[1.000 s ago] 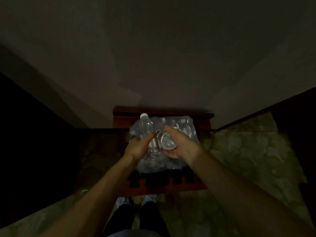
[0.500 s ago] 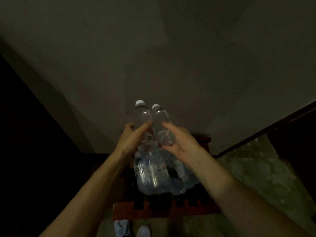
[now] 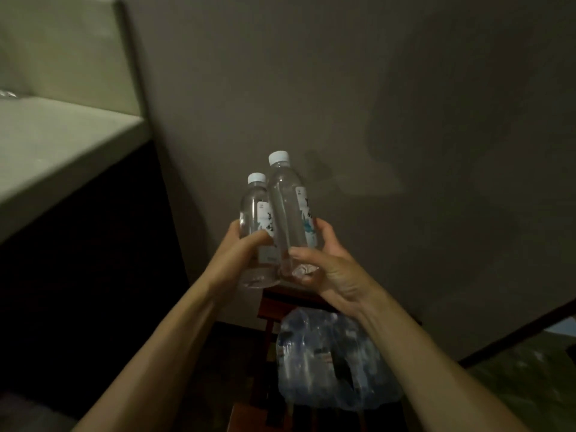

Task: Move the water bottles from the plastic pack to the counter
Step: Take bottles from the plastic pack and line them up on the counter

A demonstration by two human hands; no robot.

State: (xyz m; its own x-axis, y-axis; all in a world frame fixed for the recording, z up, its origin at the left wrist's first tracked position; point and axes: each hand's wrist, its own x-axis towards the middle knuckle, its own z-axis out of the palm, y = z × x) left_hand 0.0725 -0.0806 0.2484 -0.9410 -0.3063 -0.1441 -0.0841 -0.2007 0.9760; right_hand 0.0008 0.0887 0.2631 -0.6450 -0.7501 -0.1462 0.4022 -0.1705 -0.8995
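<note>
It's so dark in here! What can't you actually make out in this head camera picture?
- Clear plastic-wrapped pack of bottles: the right forearm crosses it and the wrap is blurred, so the remaining bottles can't be counted.
- Printed white labels on the two clear, white-capped water bottles: too small and dim to read, partly behind the left hand and right hand.
- Pale counter: cut off by the left edge; a shiny item there is unidentifiable.
</note>
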